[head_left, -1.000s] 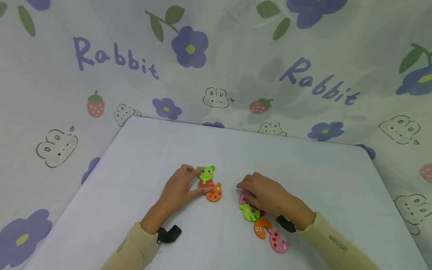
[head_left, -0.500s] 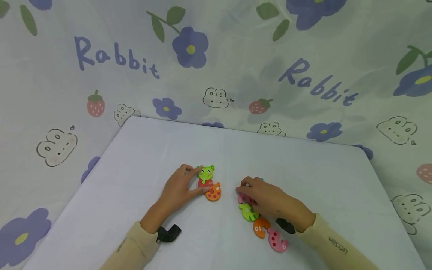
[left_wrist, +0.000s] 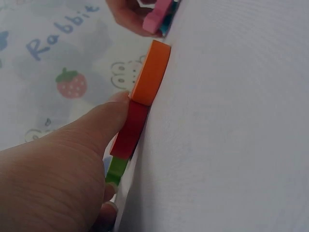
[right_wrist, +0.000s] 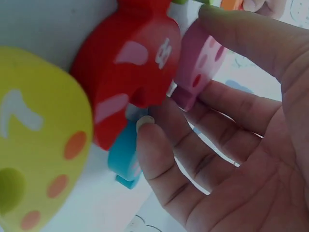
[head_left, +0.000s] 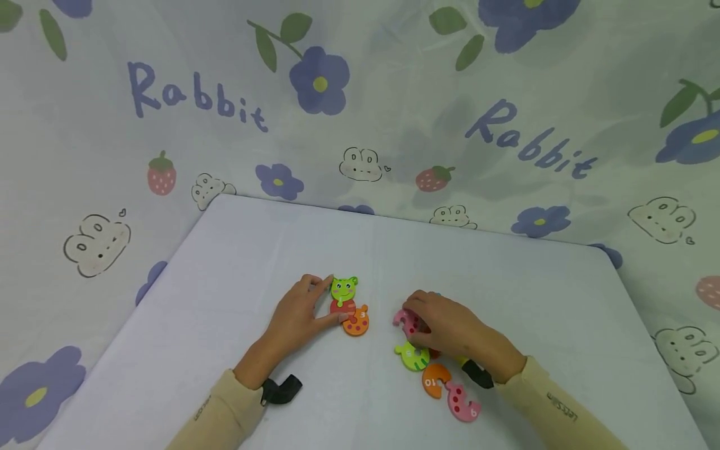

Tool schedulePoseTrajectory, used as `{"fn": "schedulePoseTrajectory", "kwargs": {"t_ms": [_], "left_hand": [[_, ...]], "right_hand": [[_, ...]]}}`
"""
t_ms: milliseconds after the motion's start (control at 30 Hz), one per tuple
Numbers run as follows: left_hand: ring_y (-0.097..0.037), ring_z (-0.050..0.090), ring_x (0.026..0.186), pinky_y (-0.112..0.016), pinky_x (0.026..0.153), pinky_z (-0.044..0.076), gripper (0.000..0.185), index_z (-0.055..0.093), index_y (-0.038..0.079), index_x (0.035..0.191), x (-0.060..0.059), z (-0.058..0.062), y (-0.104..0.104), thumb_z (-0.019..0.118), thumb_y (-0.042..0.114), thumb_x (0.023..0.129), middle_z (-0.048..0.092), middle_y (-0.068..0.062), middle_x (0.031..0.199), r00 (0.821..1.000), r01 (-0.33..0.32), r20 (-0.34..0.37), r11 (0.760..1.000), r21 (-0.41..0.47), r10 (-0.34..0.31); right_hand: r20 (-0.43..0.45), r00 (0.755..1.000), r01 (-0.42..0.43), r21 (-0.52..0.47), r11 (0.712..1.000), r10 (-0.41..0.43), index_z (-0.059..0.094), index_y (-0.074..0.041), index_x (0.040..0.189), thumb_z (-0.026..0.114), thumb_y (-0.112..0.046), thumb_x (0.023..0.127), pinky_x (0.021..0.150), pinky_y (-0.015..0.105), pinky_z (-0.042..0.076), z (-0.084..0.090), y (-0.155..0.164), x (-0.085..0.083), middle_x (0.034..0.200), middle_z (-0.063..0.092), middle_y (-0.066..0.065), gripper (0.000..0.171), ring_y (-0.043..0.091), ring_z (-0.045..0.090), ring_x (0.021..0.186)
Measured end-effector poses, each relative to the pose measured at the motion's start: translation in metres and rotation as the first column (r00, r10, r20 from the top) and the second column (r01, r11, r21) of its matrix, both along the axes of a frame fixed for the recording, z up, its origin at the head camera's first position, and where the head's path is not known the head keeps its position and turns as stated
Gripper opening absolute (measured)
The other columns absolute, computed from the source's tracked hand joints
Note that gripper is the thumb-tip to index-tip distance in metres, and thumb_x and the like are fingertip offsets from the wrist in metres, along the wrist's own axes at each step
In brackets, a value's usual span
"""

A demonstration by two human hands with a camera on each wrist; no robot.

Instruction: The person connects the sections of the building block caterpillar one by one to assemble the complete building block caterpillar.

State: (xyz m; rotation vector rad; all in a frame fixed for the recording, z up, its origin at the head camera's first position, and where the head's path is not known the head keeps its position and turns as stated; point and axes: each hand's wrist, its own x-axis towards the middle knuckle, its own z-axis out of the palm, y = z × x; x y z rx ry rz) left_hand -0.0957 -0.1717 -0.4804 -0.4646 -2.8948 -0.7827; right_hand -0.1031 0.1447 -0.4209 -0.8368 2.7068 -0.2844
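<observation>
My left hand (head_left: 298, 312) holds a joined row of caterpillar puzzle pieces between thumb and index finger. The row runs from a green smiling head (head_left: 344, 289) through a red piece (head_left: 339, 306) to an orange dotted piece numbered 3 (head_left: 357, 323). To its right, my right hand (head_left: 450, 322) pinches a pink dotted piece (right_wrist: 198, 58), thumb on one edge and fingers on the opposite one. Below the pink piece lies a light green striped piece (head_left: 413, 356). The right wrist view shows a red piece (right_wrist: 135, 67) and a blue piece (right_wrist: 123, 152) near those fingers; the head view mostly hides them.
Nearer the front lie an orange piece numbered 10 (head_left: 434, 380) and a pink piece numbered 9 (head_left: 463, 403). A yellow piece numbered 7 (right_wrist: 48, 130) lies beside the red one. Patterned cloth (head_left: 360, 112) stands behind the white table (head_left: 281, 244).
The pink piece in my right hand has moved slightly left and away from me. The light green piece has shifted and turned a little left. My left hand stays nearly still.
</observation>
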Motion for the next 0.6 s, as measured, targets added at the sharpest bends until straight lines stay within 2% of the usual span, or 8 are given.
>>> {"fn": "schedulePoseTrajectory", "kwargs": {"t_ms": [100,333,600], "left_hand": [[-0.023,0.057,0.098,-0.040,0.084,0.052,0.091,0.054,0.008,0.154,0.000,0.000,0.000,0.085,0.057,0.083,0.057,-0.011,0.125,1.000,-0.004,0.005,1.000,-0.002,0.004],[-0.024,0.058,0.105,-0.041,0.091,0.052,0.092,0.052,0.009,0.155,-0.001,0.000,0.000,0.084,0.057,0.083,0.056,-0.010,0.127,0.999,-0.018,0.039,1.000,-0.002,0.018],[-0.023,0.056,0.104,-0.040,0.091,0.052,0.093,0.052,0.009,0.155,-0.001,0.001,0.001,0.085,0.057,0.083,0.056,-0.010,0.127,0.999,-0.018,0.044,1.000,-0.003,0.018]], "right_hand": [[0.003,1.000,0.012,-0.031,0.999,-0.012,0.067,-0.013,0.134,0.084,-0.035,0.089,0.097,0.040,0.055,0.002,-0.002,-0.003,0.128,0.065,0.002,0.053,0.018,0.061,0.110],[-0.020,1.000,0.003,-0.016,1.000,-0.004,0.068,-0.014,0.135,0.085,-0.037,0.089,0.100,0.039,0.053,0.009,-0.015,-0.009,0.128,0.065,0.001,0.054,0.018,0.062,0.117],[-0.025,1.000,-0.019,-0.030,0.999,0.018,0.067,-0.016,0.137,0.085,-0.038,0.089,0.100,0.038,0.053,0.019,-0.032,-0.016,0.129,0.065,0.000,0.056,0.017,0.061,0.119]]}}
